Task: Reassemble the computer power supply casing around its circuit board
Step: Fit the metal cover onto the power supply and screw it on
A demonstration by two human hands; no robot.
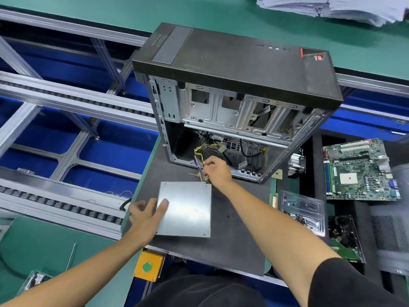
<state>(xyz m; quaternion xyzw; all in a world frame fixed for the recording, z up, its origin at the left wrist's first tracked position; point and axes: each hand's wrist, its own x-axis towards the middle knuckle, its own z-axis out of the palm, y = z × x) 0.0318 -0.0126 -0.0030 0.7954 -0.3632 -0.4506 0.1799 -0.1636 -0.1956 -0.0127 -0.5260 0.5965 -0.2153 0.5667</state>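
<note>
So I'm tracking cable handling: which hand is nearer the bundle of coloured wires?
Right. The right hand pinches the wires at the casing's far corner; the left hand rests on its near-left edge.

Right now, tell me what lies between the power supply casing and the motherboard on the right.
In the head view, a clear plastic screw tray lies between the casing and motherboard, with bare dark mat before it.
</note>
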